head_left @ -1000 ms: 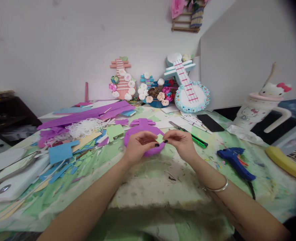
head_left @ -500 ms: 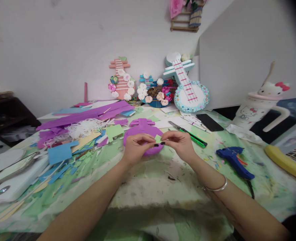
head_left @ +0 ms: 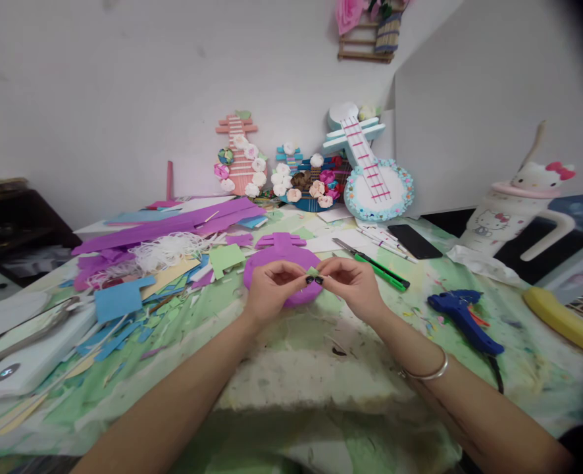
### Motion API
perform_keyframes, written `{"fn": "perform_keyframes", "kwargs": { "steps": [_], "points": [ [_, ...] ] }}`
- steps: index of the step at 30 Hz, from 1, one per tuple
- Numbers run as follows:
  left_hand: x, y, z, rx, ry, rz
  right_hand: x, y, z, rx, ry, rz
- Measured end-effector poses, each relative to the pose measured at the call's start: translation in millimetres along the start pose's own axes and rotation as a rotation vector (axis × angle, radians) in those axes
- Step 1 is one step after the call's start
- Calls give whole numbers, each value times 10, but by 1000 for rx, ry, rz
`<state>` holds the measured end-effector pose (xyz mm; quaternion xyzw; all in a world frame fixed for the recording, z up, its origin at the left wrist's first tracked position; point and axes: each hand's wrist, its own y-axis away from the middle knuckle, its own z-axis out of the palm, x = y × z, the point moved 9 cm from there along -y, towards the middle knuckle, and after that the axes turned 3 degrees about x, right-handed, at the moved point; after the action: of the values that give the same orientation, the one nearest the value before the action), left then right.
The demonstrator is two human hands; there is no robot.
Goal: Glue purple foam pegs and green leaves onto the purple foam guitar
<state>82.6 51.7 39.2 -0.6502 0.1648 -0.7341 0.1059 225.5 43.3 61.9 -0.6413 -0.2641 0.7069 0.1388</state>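
Between my two hands is a small piece of light green paper, pinched from both sides. My left hand grips its left edge with thumb and fingers. My right hand pinches the right edge, its thumb tip close against the left thumb tip. Just beneath and behind the hands lies a purple lute-shaped cutout with short crossbars on its neck; the hands hide part of its round body. A green utility knife rests to the right of my right hand.
Paper scraps, purple strips and white string cover the left side. On the right are a blue glue gun, a phone, a banana and a tall cup. Decorated lutes stand against the wall.
The thumb tips have come together, and the green paper looks bent or folded, with less of it showing. Both hands stay in about the same place.
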Motion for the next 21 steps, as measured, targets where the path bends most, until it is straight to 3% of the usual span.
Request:
{"fn": "perform_keyframes", "kwargs": {
  "steps": [21],
  "points": [
    [-74, 6, 51, 5, 90, -71, 84, 12, -11, 49, -12, 38]
  ]
}}
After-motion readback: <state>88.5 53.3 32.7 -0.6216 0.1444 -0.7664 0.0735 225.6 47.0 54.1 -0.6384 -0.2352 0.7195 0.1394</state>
